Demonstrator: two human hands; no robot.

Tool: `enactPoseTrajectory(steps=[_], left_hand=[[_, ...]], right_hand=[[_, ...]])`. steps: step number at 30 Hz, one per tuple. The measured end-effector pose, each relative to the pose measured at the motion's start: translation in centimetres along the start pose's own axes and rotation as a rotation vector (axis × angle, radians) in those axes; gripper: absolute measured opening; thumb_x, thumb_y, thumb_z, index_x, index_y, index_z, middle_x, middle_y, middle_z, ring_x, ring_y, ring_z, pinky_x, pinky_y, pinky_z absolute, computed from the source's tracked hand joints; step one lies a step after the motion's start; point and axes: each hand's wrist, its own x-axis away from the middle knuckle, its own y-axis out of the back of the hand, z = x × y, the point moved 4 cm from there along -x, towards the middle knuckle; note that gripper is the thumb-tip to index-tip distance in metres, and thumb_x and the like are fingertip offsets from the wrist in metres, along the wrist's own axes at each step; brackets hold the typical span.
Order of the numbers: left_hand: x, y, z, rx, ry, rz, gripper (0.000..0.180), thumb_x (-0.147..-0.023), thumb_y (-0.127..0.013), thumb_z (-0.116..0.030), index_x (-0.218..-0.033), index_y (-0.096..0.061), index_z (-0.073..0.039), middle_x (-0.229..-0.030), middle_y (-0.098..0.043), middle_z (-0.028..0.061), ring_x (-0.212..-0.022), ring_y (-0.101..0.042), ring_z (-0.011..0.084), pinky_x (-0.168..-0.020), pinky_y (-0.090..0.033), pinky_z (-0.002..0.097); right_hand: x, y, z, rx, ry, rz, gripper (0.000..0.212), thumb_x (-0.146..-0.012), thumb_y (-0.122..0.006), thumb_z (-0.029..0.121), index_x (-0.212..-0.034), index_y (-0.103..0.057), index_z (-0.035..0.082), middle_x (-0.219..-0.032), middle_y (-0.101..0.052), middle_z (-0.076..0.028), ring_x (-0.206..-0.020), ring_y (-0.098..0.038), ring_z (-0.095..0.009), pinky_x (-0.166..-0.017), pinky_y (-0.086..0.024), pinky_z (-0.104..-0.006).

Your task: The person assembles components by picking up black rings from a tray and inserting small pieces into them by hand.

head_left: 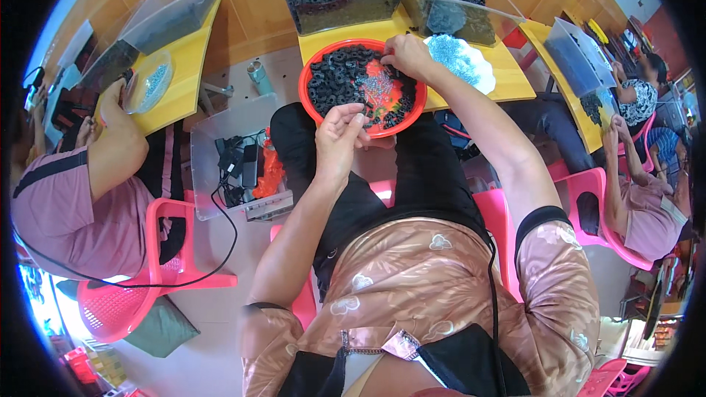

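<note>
A round red bowl (pixel 303 95) rests across my lap at the yellow table's edge. Small black ring-like parts (pixel 334 77) fill its left side, and tiny silvery pieces (pixel 376 88) lie in its middle. My left hand (pixel 340 141) is closed in a pinch at the bowl's near edge; a tiny pale bit shows at its fingertips, too small to name. Over the bowl's far right rim, my right hand (pixel 409 56) has its fingers pressed together, and whatever they hold is hidden. To its right sits a white scalloped plate (pixel 482 75) heaped with small bluish-silver pieces (pixel 450 51).
Two clear bins (pixel 346 11) of black parts stand at the table's back. Left on the floor are a clear box (pixel 209 129) with cables and a green cylinder (pixel 259 77). Co-workers sit at yellow tables (pixel 184 77) on both sides. A black cable hangs at left.
</note>
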Motion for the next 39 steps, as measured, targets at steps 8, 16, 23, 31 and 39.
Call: enactPoseTrajectory(steps=[8,16,23,31,39], left_hand=[[0.0,-0.6,0.1,0.052,0.011,0.038,0.028,-0.095,-0.056,-0.015,-0.120,-0.053,-0.002,-0.101,-0.065,0.0085,-0.083,-0.065,0.0119,-0.075,-0.052,0.0242],[0.1,-0.7,0.6,0.043,0.001,0.104,0.019,-0.096,-0.056,-0.017,-0.107,-0.058,-0.002,-0.095,-0.068,0.0094,-0.079,-0.066,0.0125,-0.071,-0.052,0.0239],[-0.1,-0.3,0.5,-0.005,0.046,0.068,0.020,-0.098,-0.053,-0.023,-0.102,-0.058,-0.004,-0.079,-0.068,0.0066,-0.058,-0.061,0.0087,-0.054,-0.044,0.0196],[-0.4,-0.1,0.5,-0.005,0.032,0.092,0.022,-0.098,-0.053,-0.024,-0.106,-0.058,-0.004,-0.080,-0.067,0.0069,-0.057,-0.058,0.0081,-0.054,-0.043,0.0198],[-0.1,-1.2,0.1,0.039,-0.030,0.189,0.025,-0.098,-0.050,-0.013,-0.120,-0.045,-0.002,-0.103,-0.066,0.0142,-0.076,-0.064,0.0127,-0.065,-0.048,0.0224]], right_hand=[[8.9,3.6,6.4,-0.553,0.211,0.004,0.017,-0.078,-0.069,0.016,-0.085,-0.066,0.000,-0.078,-0.066,-0.018,-0.076,-0.067,-0.032,-0.067,-0.051,-0.0405],[12.4,4.5,8.0,-0.677,0.328,0.108,0.019,-0.080,-0.067,0.015,-0.092,-0.068,0.000,-0.080,-0.067,-0.017,-0.075,-0.066,-0.032,-0.069,-0.053,-0.0365],[5.9,3.8,1.2,-0.027,0.085,-0.046,0.022,-0.078,-0.071,0.018,-0.097,-0.071,0.008,-0.084,-0.069,-0.016,-0.080,-0.067,-0.033,-0.072,-0.052,-0.0409],[5.0,1.0,-0.4,-0.024,-0.012,-0.024,0.025,-0.074,-0.074,0.023,-0.095,-0.072,0.009,-0.085,-0.069,-0.015,-0.082,-0.067,-0.032,-0.073,-0.052,-0.0421],[7.2,2.9,0.2,-0.352,-0.021,-0.080,0.023,-0.076,-0.074,0.025,-0.085,-0.069,0.004,-0.079,-0.068,-0.013,-0.076,-0.067,-0.026,-0.069,-0.051,-0.0368]])
